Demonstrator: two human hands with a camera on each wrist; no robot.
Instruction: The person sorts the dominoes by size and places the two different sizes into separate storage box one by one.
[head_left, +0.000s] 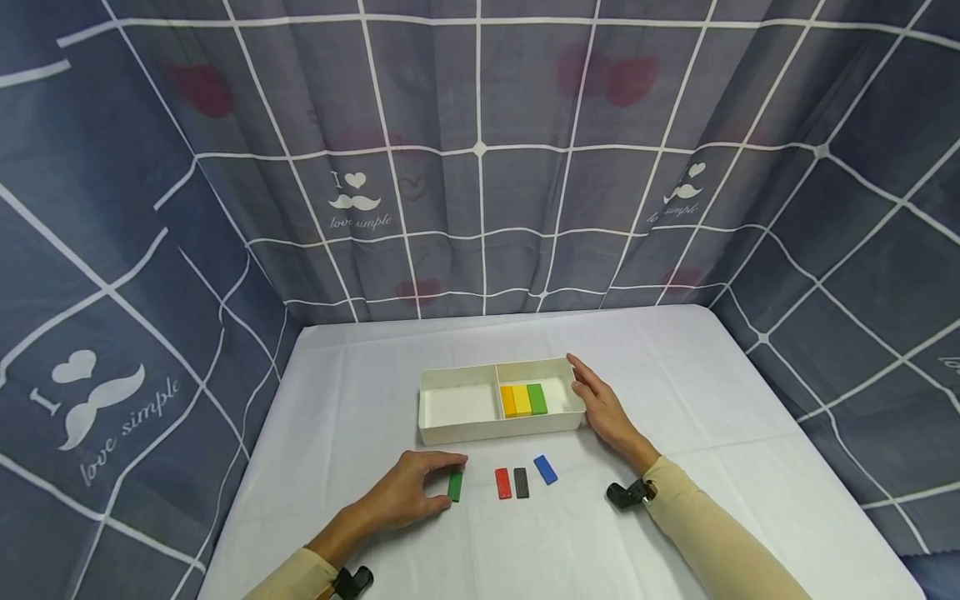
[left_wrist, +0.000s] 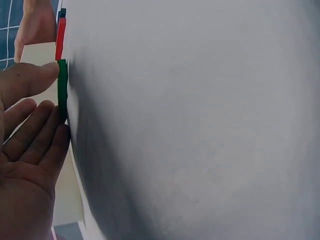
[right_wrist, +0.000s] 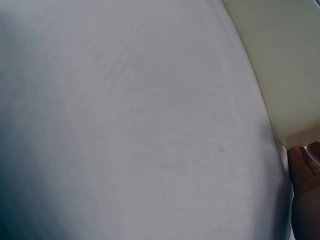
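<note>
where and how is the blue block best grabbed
The blue block is probably best pinched at mid-length across its long edges, from above: it lies flat and skewed, with a gap to the black block leaving both edges free.

Head view forward-down over table [head_left: 360, 400]

White table [head_left: 360, 375] bears a box [head_left: 480, 430], red block [head_left: 503, 483], black block [head_left: 521, 483] and blue block [head_left: 546, 470].

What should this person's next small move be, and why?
Probably lift the dark green block toward the right compartment of the white box: the left hand has it between thumb and fingers, three blocks sit in that compartment with room beside them, and the right hand rests against the box's end.
</note>
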